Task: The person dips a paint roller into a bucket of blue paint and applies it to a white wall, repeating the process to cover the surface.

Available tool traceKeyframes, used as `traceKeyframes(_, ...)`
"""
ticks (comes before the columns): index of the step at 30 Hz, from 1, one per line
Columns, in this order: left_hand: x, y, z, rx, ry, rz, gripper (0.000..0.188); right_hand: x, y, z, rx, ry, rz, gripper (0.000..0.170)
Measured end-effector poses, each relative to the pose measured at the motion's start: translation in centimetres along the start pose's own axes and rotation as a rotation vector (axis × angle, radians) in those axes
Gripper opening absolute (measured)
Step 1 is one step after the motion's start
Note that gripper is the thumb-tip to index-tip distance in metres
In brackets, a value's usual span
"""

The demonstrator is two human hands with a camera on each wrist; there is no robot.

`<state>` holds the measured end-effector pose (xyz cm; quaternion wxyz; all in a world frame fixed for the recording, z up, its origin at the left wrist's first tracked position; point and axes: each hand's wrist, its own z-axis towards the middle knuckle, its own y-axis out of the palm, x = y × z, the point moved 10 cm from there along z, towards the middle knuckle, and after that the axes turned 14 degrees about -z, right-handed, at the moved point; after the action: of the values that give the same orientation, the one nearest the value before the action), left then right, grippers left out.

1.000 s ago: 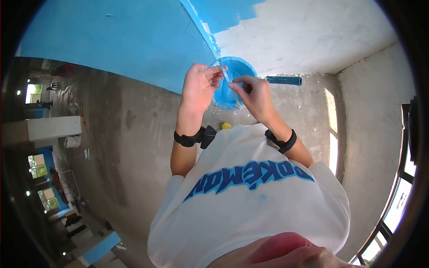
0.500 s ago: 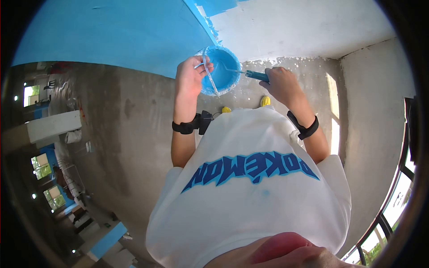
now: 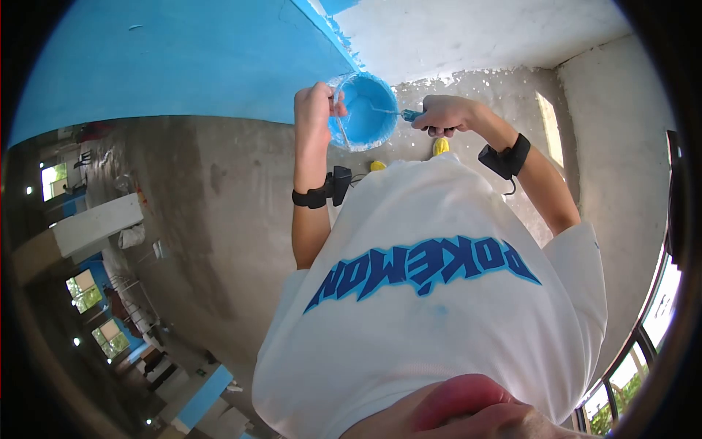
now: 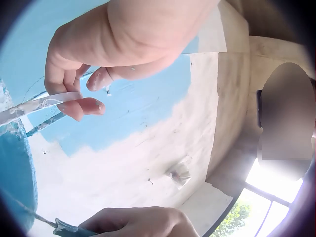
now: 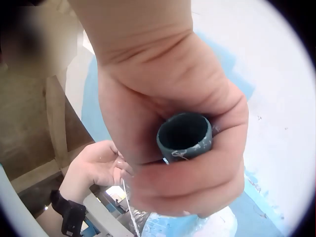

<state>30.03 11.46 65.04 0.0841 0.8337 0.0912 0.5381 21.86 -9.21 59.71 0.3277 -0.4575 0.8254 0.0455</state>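
Observation:
In the head view a blue paint bucket (image 3: pixel 380 95) hangs in front of the person, with blue paint inside. My left hand (image 3: pixel 314 110) holds its white strap handle (image 4: pixel 34 106), the fingers hooked under the strap in the left wrist view. To the right of the bucket, my right hand (image 3: pixel 447 113) grips the dark green tubular handle (image 3: pixel 411 115) of a paint roller. From this handle a thin metal rod (image 3: pixel 384 111) runs over the rim into the bucket; the roller's head is hidden there. The right wrist view shows the handle's hollow end (image 5: pixel 186 152) within the curled fingers.
A blue-painted wall (image 3: pixel 183 66) rises at the left, meeting a white wall (image 3: pixel 468 44) at the corner behind the bucket. Yellow shoes (image 3: pixel 440 146) stand on the grey concrete floor (image 3: pixel 241 190) below. A clear plastic-covered fitting (image 4: pixel 179 173) sits on the white wall.
A second ago my right hand was at the strap and the roller handle lay free beside the bucket. Since then it has gripped that handle; the left hand keeps the strap.

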Motion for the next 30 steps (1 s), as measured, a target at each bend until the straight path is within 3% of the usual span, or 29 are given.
traceKeyframes(3,0.1,0.8,0.0,0.013,0.015,-0.023,0.024,0.7,1.6,0.9,-0.049,0.051,0.163,0.018)
traceKeyframes(5,0.1,1.5,0.0,-0.003,0.024,0.115,0.027,1.0,2.7,0.8,-0.047,0.141,0.295,0.014)
traceKeyframes(10,-0.1,0.5,0.6,0.042,0.038,0.162,0.028,2.1,4.9,3.4,-0.213,0.085,0.486,0.019)
traceKeyframes(13,0.2,-0.8,1.5,0.093,0.074,0.140,0.028,-1.0,-0.6,0.3,0.357,-0.052,-0.278,0.027)
traceKeyframes(14,0.2,-1.0,1.7,0.091,0.087,0.111,0.028,-0.9,-0.5,0.5,0.355,-0.051,-0.275,0.027)
traceKeyframes(16,0.2,0.0,1.2,0.069,0.067,0.106,0.027,-2.0,-0.7,0.3,0.433,-0.079,-0.610,0.024)
traceKeyframes(17,0.2,0.7,1.1,0.043,0.056,0.099,0.027,-2.2,-0.9,0.2,0.438,-0.072,-0.605,0.024)
traceKeyframes(19,0.2,1.6,0.8,0.014,0.041,0.112,0.024,-1.0,0.1,-0.1,0.193,0.087,-0.213,0.020)
traceKeyframes(20,0.2,2.1,0.7,-0.006,0.029,0.123,0.020,-0.6,-0.3,0.3,0.202,0.089,-0.216,0.020)
traceKeyframes(23,-0.5,2.3,0.9,-0.010,0.021,0.121,0.022,3.6,1.8,4.4,-0.078,0.001,0.200,0.020)
traceKeyframes(24,-0.7,2.4,0.9,-0.004,0.019,0.151,0.022,3.5,1.5,3.2,-0.052,0.087,0.187,0.027)
traceKeyframes(30,-0.1,1.6,0.7,0.124,0.053,0.181,0.027,4.2,1.0,4.1,0.173,-0.026,-0.154,0.044)
